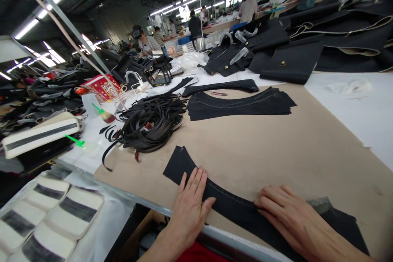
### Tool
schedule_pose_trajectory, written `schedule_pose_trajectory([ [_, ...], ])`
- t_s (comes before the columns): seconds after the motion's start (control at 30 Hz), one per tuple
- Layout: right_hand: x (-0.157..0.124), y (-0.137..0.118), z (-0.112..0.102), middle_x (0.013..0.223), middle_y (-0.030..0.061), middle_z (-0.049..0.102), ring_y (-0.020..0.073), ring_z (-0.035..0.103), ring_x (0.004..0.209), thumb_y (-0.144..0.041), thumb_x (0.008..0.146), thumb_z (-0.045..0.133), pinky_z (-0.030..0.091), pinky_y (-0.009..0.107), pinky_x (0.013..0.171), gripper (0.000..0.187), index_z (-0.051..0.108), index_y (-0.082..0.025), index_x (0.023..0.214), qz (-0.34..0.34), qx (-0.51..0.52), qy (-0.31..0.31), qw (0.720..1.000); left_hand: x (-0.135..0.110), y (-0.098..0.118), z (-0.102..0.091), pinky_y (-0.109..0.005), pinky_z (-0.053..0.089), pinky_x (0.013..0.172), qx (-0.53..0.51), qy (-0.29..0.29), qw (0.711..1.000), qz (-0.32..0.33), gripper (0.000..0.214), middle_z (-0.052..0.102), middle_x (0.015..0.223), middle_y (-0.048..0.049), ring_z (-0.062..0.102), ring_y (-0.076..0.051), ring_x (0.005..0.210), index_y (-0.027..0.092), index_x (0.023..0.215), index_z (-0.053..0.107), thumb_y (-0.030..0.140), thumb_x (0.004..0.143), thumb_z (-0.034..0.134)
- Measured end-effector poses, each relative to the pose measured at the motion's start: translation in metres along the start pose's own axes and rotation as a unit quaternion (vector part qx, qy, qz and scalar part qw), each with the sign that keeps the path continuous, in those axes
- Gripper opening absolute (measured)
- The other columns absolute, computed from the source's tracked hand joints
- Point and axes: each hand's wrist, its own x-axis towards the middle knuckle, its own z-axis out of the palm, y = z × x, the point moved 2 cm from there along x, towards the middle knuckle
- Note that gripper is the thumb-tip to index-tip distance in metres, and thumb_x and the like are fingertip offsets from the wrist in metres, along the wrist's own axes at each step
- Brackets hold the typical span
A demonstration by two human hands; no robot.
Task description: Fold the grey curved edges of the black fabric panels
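The curved black panel point(230, 204) lies on the table point(245, 143) beneath the left hand point(192, 198) and the right hand point(287, 211), on the near side of the bundle of black straps point(150, 133) and stretching to its right. The panel looks matte, with a pale line along its concave edge; the straps are narrow and looped. The left hand is flat, fingers extended, grasping nothing; the right hand bends its fingers at the far edge, whether pinching I cannot tell.
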Motion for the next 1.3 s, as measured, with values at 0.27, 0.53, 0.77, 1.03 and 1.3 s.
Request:
schedule_pose_trajectory([
  [0.27, -0.001, -0.002, 0.003, 0.081, 0.0024, 0.059, 0.0165, 0.053, 0.071, -0.018, 0.095, 0.041, 0.037, 0.033, 0.068, 0.021, 0.059, -0.022, 0.083, -0.004, -0.013, 0.019, 1.0, 0.004, -0.015, 0.001, -0.06, 0.031, 0.11, 0.033, 0.052, 0.997, -0.048, 0.053, 0.041, 0.147, -0.0101, 0.028, -0.028, 0.14, 0.018, 0.145, 0.029, 0.033, 0.095, 0.041],
  [0.53, -0.005, -0.002, 0.007, 0.083, 0.0021, 0.056, 0.0174, 0.051, 0.074, -0.016, 0.095, 0.04, 0.035, 0.034, 0.071, 0.02, 0.056, -0.022, 0.084, 0.012, -0.004, 0.007, 1.0, 0.0, -0.001, 0.0, -0.048, 0.028, 0.114, 0.039, -0.003, 0.997, 0.065, 0.06, 0.033, 0.152, -0.0054, 0.028, -0.022, 0.141, 0.02, 0.149, 0.019, 0.036, 0.095, 0.041],
  [0.77, 0.002, -0.007, 0.003, 0.091, 0.0036, 0.057, 0.0206, 0.052, 0.083, -0.018, 0.093, 0.045, 0.038, 0.038, 0.077, 0.012, 0.056, -0.021, 0.094, 0.09, 0.019, -0.025, 0.995, 0.018, -0.023, 0.001, -0.05, 0.021, 0.116, 0.036, -0.011, 0.994, 0.101, 0.059, 0.036, 0.15, -0.0065, 0.029, -0.021, 0.14, 0.023, 0.149, 0.018, 0.039, 0.096, 0.039],
  [1.03, 0.012, -0.013, -0.008, 0.094, 0.0037, 0.06, 0.022, 0.055, 0.088, -0.02, 0.088, 0.055, 0.042, 0.036, 0.078, 0.006, 0.056, -0.02, 0.094, 0.185, 0.075, -0.024, 0.98, 0.056, 0.002, -0.018, -0.047, 0.034, 0.109, -0.125, 0.058, 0.987, 0.079, 0.041, 0.057, 0.132, -0.0072, 0.044, -0.023, 0.128, 0.022, 0.133, 0.048, 0.025, 0.092, 0.048],
  [1.3, -0.002, -0.004, -0.006, 0.094, 0.0042, 0.06, 0.0204, 0.055, 0.09, -0.014, 0.086, 0.05, 0.041, 0.035, 0.083, 0.01, 0.058, -0.019, 0.09, 0.184, 0.104, 0.004, 0.977, 0.063, 0.08, -0.018, -0.033, 0.047, 0.087, -0.279, -0.073, 0.955, 0.073, 0.029, 0.062, 0.096, -0.0034, 0.053, -0.019, 0.097, 0.019, 0.095, 0.063, 0.001, 0.077, 0.051],
])
